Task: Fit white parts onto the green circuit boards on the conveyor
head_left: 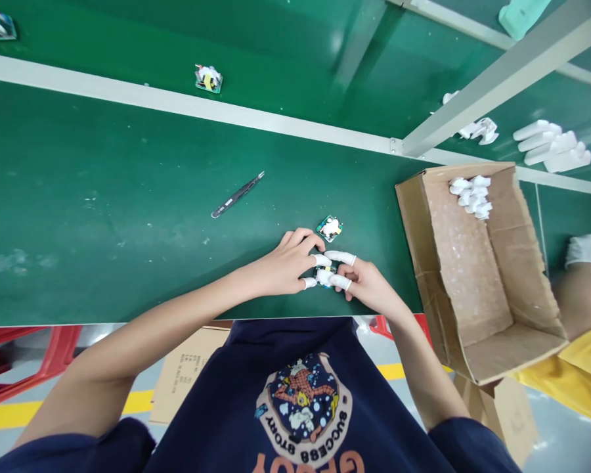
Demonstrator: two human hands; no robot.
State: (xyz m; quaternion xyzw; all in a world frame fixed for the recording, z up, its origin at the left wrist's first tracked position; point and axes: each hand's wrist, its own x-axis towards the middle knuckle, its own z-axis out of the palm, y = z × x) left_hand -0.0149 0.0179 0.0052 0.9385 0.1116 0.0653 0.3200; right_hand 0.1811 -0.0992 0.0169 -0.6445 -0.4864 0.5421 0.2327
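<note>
Green bench [128, 217] left of carton [512, 348]: my L hand [280, 266] & R hand [367, 286] pinch one small PCB [325, 274] btwn capped fingertips [342, 257], so I'd grip edges only.

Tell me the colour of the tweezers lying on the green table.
Black tweezers, lighter at the tip; the head view shows them.

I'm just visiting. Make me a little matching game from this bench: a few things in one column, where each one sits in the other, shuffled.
Things
1. tweezers
2. white plastic parts
3. held circuit board
4. far circuit board

Places
A. inside the cardboard box
B. beyond the white rail
C. pinched between left hand and right hand
D. lying alone on the green bench, left of the hands

Pairs: 1-D, 2-A, 3-C, 4-B.
</note>
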